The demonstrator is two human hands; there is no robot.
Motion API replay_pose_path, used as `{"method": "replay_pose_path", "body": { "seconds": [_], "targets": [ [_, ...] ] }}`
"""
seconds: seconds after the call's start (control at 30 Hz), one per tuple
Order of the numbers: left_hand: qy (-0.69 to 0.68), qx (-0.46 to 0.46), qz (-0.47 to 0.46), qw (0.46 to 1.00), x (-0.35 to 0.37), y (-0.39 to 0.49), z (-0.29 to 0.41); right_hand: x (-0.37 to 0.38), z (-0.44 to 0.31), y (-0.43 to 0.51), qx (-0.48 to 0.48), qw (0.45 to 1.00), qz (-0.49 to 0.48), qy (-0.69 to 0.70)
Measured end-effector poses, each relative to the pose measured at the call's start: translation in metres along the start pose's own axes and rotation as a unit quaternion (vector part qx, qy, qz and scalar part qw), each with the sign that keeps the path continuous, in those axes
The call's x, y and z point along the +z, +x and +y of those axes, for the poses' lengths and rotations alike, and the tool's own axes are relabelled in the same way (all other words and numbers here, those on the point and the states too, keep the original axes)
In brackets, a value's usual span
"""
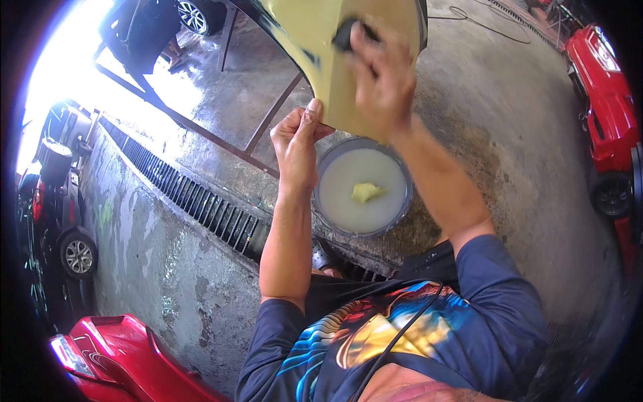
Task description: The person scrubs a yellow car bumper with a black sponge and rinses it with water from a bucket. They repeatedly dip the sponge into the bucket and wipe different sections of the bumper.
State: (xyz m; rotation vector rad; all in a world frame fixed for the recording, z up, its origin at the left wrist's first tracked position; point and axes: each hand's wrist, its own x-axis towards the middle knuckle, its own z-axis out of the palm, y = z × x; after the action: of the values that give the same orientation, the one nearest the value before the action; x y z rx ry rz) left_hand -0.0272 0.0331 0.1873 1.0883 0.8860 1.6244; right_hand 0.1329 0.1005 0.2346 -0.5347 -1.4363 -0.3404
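A pale yellow-green car body panel (346,95), fender-like in shape, reaches down from the top of the view. My left hand (300,135) pinches its lower left corner, with the thumb on top and the fingers curled beneath. Blurred over the panel's right side, my right hand (384,75) holds a dark block or pad (346,34) against the surface. Dark patches show along the panel's left edge. Below it stands a round grey tub (408,201) of cloudy water, in which a yellow sponge-like piece (366,192) floats.
A brown metal frame (201,128) stands at the left, beyond a floor drain grate (191,201). Red cars (603,100) (125,357) stand right and lower left, a dark car (60,241) at the left. A hose or cable (482,25) lies on the concrete floor (532,140).
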Motion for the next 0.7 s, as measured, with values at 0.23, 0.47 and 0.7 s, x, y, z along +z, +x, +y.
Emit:
{"method": "replay_pose_path", "body": {
  "seconds": [0.23, 0.47, 0.7],
  "targets": [
    [-0.036, -0.003, -0.021, 0.999, -0.003, 0.004, -0.004, -0.008, -0.001, -0.018, -0.009, 0.999, -0.048, -0.014],
    [-0.019, -0.004, -0.023, 1.0, -0.007, 0.003, -0.001, -0.008, -0.014, -0.037, -0.007, 0.999, -0.028, -0.014],
    [-0.032, -0.035, -0.024, 0.999, -0.006, 0.002, 0.0, -0.012, -0.009, -0.046, -0.009, 1.0, -0.027, -0.009]
  ]
}}
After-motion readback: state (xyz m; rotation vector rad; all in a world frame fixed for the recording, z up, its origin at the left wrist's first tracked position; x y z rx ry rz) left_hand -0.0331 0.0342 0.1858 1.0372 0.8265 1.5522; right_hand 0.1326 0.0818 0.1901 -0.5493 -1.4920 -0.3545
